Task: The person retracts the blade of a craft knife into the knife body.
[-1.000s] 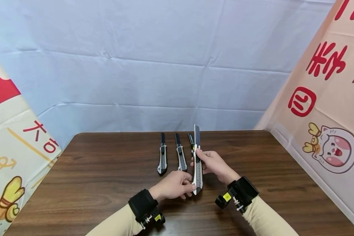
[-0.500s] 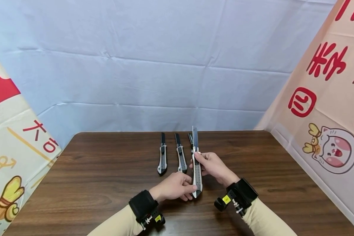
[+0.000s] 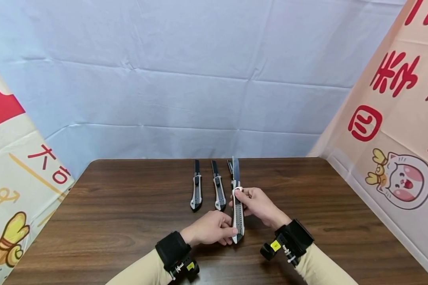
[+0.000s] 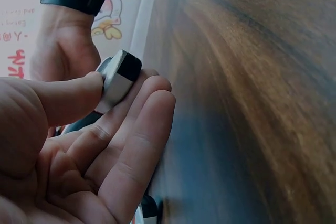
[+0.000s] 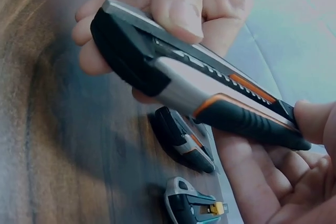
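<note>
Pale blue cloth (image 3: pixel 185 79) hangs behind the far edge of a dark wood-grain desk (image 3: pixel 128 198). Left hand (image 3: pixel 211 227): thumb and fingers pinch the butt end of a utility knife (image 3: pixel 238 215). Right hand (image 3: pixel 258 202): fingers grip the same knife further up, thumb laid over its upper face. Knife is held above the desk, slightly right of its middle, with the blade (image 3: pixel 236 169) extended toward the far edge; body is silver and black with orange trim, as seen in the right wrist view. Three further knives lie toward the far edge. Counted from the desk's left edge, the first knife (image 3: pixel 196 192) and second knife (image 3: pixel 219 194) are well apart from the left edge and show dark blades; the third knife (image 3: pixel 230 168) is mostly hidden by the held one. Black wristbands are fitted, left wristband (image 3: pixel 172 248) and right wristband (image 3: pixel 295 237), over cream sleeves (image 3: pixel 139 271). Printed cloths flank the desk: cream cloth (image 3: pixel 7 158) along the left edge, pink cloth (image 3: pixel 392 126) along the right.
</note>
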Tool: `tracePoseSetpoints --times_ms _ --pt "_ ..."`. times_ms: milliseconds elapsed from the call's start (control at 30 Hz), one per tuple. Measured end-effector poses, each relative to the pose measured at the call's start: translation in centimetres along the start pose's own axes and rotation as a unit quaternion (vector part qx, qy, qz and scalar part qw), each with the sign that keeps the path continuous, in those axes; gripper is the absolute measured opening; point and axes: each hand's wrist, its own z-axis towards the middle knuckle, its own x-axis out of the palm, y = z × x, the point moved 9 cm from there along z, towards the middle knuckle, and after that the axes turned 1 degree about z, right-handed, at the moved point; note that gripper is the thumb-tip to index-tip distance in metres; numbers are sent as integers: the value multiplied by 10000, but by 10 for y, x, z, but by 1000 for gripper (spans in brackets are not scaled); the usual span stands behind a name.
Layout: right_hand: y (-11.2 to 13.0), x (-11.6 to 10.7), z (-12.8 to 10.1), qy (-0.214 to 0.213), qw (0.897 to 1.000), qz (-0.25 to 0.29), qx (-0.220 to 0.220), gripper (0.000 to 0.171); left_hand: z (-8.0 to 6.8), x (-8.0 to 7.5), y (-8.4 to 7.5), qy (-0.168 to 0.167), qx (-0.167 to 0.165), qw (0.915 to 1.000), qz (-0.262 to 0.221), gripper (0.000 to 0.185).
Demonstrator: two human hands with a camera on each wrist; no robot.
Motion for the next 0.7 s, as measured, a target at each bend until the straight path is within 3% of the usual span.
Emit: tracePoseSetpoints --times_ms 700 --pt "-1 8 0 197 9997 55 -112 46 -4 0 2 -84 -49 9999 101 13"
